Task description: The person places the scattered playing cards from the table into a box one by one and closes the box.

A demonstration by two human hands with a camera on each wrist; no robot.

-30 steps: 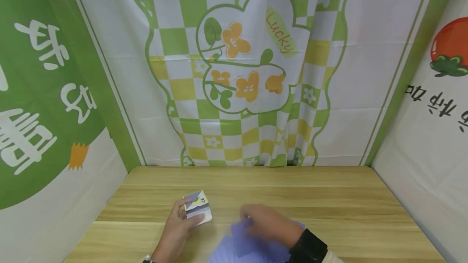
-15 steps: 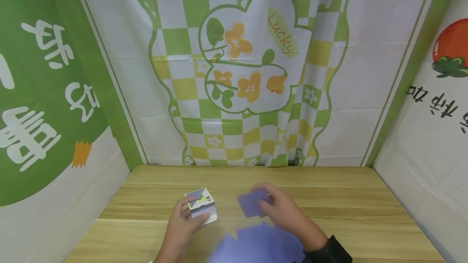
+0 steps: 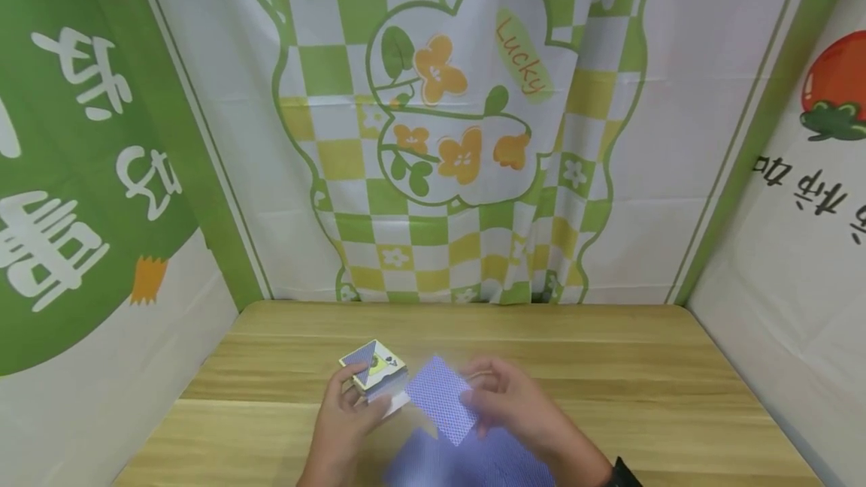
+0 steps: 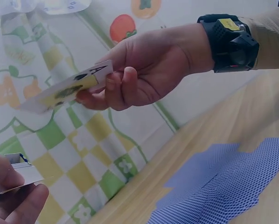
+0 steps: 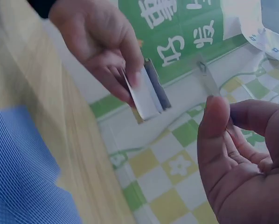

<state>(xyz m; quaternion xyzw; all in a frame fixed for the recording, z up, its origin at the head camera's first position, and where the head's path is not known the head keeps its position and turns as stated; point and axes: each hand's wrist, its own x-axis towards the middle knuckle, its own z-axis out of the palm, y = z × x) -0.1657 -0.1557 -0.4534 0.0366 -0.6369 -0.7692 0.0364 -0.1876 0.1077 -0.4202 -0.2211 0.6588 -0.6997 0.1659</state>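
Note:
My left hand (image 3: 345, 423) grips a small playing-card box (image 3: 374, 365) with a blue, white and yellow front, tilted above the table. A white flap (image 5: 144, 97) sticks out at the box's end in the right wrist view. Close to the box's right side, my right hand (image 3: 510, 400) pinches a playing card (image 3: 440, 399) between thumb and fingers, its blue patterned back toward the head camera. In the left wrist view the card's face (image 4: 74, 88) shows an A. Whether more cards lie behind it, I cannot tell. Below the right hand, blue-backed cards (image 3: 467, 463) lie spread out.
The wooden table (image 3: 643, 374) stretches out on both sides of the hands. A green and yellow checked curtain (image 3: 467, 246) hangs at its back edge. Printed cloth walls (image 3: 798, 284) stand at left and right.
My right hand has lifted a card from the spread cards and brought it up and left toward the box. My left hand has moved slightly right, still holding the box.

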